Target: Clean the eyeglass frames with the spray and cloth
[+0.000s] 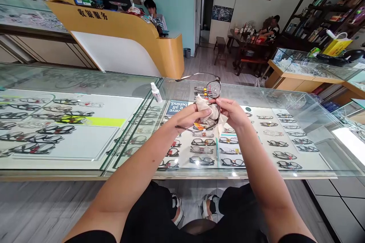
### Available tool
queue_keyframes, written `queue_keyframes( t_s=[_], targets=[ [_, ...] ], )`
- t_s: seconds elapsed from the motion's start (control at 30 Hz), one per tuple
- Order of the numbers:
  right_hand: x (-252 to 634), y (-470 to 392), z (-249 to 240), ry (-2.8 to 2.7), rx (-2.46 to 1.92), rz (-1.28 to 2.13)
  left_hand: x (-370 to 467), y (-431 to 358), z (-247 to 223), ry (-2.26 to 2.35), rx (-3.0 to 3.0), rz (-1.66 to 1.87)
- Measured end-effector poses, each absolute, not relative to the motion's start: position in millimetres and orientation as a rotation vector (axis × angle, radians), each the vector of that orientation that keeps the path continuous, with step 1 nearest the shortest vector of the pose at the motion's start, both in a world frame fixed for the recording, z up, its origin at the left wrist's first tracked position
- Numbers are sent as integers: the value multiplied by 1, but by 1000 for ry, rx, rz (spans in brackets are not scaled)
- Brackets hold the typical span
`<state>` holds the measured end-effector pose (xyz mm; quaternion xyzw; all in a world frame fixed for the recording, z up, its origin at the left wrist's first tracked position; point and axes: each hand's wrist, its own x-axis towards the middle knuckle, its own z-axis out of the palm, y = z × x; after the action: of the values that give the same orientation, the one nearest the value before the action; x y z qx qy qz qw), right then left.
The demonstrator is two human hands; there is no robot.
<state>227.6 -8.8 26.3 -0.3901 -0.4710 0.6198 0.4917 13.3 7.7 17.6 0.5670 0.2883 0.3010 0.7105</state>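
Glasses (214, 88) hang in the air above the tabletop (199, 173), turned on end, one lens above the other, with both temples unfolded toward 9 o'clock. Cloth (203, 104) lies bunched around the lower lens, a loose corner dropping past the rim toward 6 o'clock; the upper lens is uncovered.

Left hand (189, 115) comes in from 8 o'clock, its grip closed on the cloth, thumb on the near side. Right hand (232, 112) comes in from 4 o'clock, its grip pinching the frame near the bridge; the exact fingertip contact is partly hidden. So the glasses sit at 2 o'clock from the left grip and at 10 o'clock from the right. This two-sided hold probably keeps the light frame steady, and the cloth seems to keep bare fingers off the lens. The open temples point clear of the right hand.

At 9 o'clock a bottle (156, 93) stands upright on the glass, probably there to be within reach. At 6 o'clock, display frames (203, 142) lie in rows under the glass, presumably so each shows. At 11 o'clock a person sits behind the desk (171, 55).
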Motion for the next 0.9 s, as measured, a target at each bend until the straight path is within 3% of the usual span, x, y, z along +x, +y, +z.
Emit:
queue_keyframes(
  t_s=[0.2,0.57,0.9],
  targets=[
    [225,-9,25,-1198,-1000,1307,13,19,6,707,1168,694],
    [215,-3,13,-991,-888,1560,16,12,10,533,894,742],
    [202,-9,13,-1026,-879,1424,28,1,12,666,929,882]
  ],
)
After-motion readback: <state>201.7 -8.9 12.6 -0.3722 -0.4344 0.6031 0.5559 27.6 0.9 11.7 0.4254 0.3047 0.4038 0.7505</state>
